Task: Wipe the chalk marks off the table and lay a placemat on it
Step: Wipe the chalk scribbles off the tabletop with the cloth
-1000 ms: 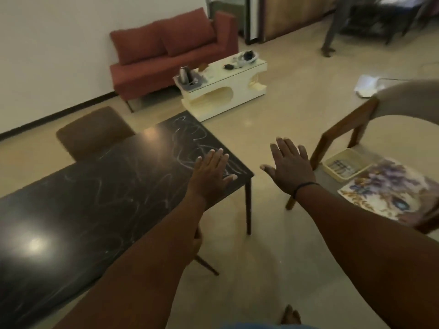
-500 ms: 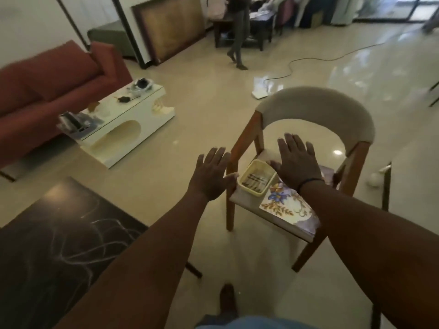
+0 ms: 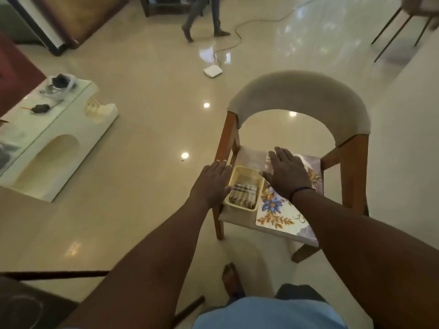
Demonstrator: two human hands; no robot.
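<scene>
A floral placemat (image 3: 278, 211) lies flat on the seat of a wooden chair (image 3: 299, 96) with a padded curved back. Beside it on the seat stands a cream tray (image 3: 244, 173) holding a folded checked cloth (image 3: 243, 192). My left hand (image 3: 211, 184) hovers with straight fingers at the tray's left edge. My right hand (image 3: 286, 173) is spread flat above the placemat's far end, right of the tray; I cannot tell whether it touches. Only a dark corner of the black table (image 3: 28, 305) shows at the bottom left.
A white coffee table (image 3: 59, 136) with small items stands to the left. A person's legs (image 3: 202, 17) are at the far side of the room, near a cable and a white box (image 3: 212, 71) on the glossy floor. My foot (image 3: 231, 279) is near the chair.
My view has swung right, from the chalk-marked table to the chair. Both hands, still spread, have come down close over the tray and placemat on its seat.
</scene>
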